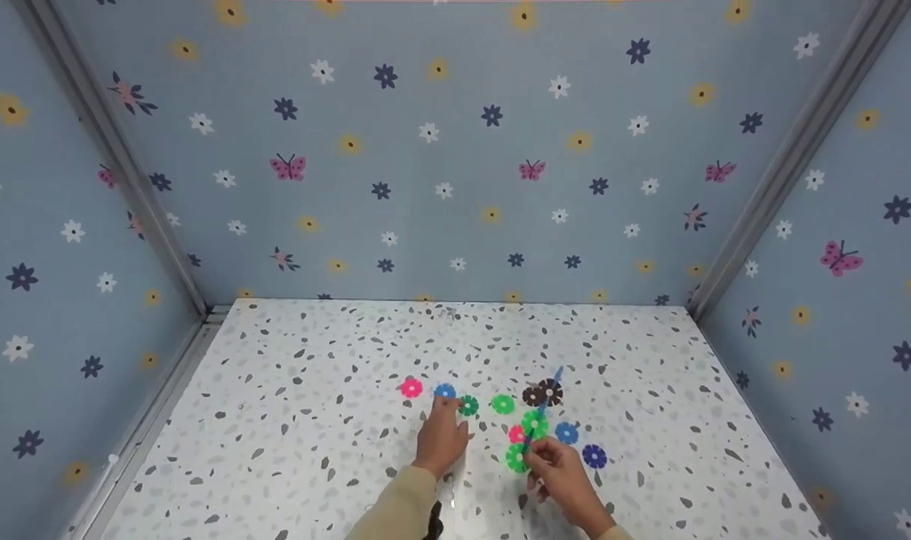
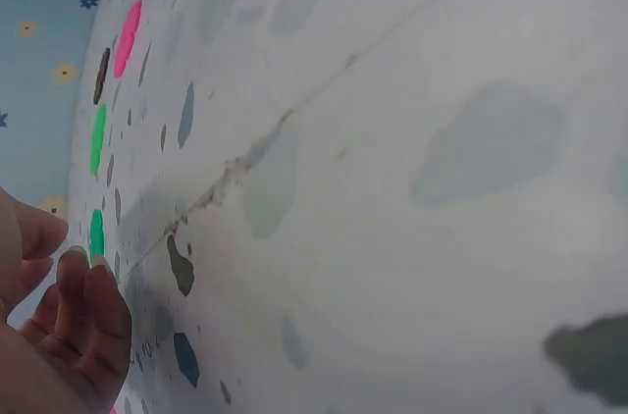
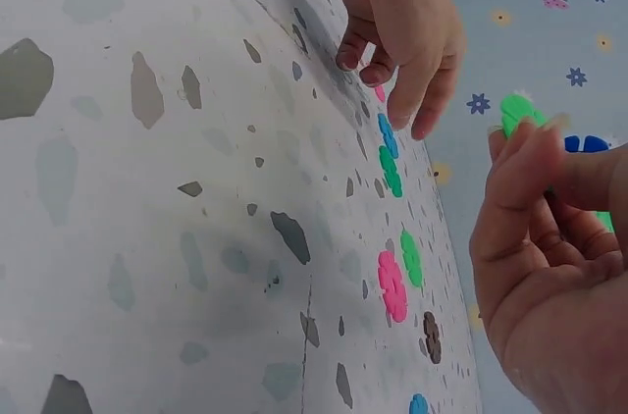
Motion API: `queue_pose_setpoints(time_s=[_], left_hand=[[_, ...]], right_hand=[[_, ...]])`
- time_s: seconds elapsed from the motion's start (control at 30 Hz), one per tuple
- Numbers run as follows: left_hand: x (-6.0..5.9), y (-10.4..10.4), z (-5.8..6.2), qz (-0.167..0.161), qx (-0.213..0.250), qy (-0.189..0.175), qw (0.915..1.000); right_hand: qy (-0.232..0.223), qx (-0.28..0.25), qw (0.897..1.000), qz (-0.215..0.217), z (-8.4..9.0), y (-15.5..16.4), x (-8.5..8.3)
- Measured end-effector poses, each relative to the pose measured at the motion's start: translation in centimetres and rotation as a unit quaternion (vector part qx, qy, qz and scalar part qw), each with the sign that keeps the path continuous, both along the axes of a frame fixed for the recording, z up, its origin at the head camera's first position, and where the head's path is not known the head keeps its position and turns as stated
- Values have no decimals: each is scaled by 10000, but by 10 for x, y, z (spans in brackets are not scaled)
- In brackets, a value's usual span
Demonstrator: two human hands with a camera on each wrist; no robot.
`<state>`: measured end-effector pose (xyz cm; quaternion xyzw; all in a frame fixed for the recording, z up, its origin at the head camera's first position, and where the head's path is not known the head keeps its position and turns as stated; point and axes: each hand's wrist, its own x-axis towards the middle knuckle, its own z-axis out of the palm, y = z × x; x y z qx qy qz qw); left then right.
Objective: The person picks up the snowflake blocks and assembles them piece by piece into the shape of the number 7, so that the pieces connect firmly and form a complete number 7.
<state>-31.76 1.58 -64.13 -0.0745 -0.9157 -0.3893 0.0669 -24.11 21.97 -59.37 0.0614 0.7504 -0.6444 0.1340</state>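
My right hand (image 1: 564,476) pinches a chain of interlocked snowflake discs at its lower end. Along the chain, green discs (image 1: 534,424) and a brown disc (image 1: 550,392) face up, while blue discs show edge-on between and beyond them. In the right wrist view, a green disc (image 3: 520,112) and a dark blue disc (image 3: 587,144) show by the right fingertips. My left hand (image 1: 443,436) reaches over a loose blue disc (image 1: 445,391), its fingers loosely bent with nothing seen between them. Beside that lies a dark green disc (image 1: 467,406).
Loose discs lie on the speckled table (image 1: 298,450): a pink disc (image 1: 411,388) at left, a light green disc (image 1: 503,404) in the middle, and a blue disc (image 1: 566,433) and dark blue disc (image 1: 594,456) at right. Patterned walls (image 1: 455,165) enclose the table.
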Motion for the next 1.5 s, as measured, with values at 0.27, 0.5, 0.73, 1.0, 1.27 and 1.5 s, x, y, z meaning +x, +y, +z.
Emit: queue_pose_setpoints(time_s=[0.27, 0.5, 0.73, 1.0, 1.27, 1.5], left_hand=[[0, 4, -7, -897, -1560, 234, 9834], [6, -4, -8, -655, -1540, 805, 9826], [7, -13, 2, -449, -606, 253, 9968], [11, -15, 10, -571, -102, -796, 9951], [18, -23, 6, -924, -39, -981, 9909], [30, -21, 15, -1632, 876, -1199, 9754]], right_hand=[[-43, 110, 9999, 51, -2, 2, 5], [13, -124, 9999, 85, -1, -4, 7], [-38, -298, 9995, 68, -3, -8, 2], [-161, -221, 9996, -47, 1, -8, -5], [-256, -452, 9986, 141, 1, -12, -7], [-329, -519, 9976, 312, 3, -10, -8]])
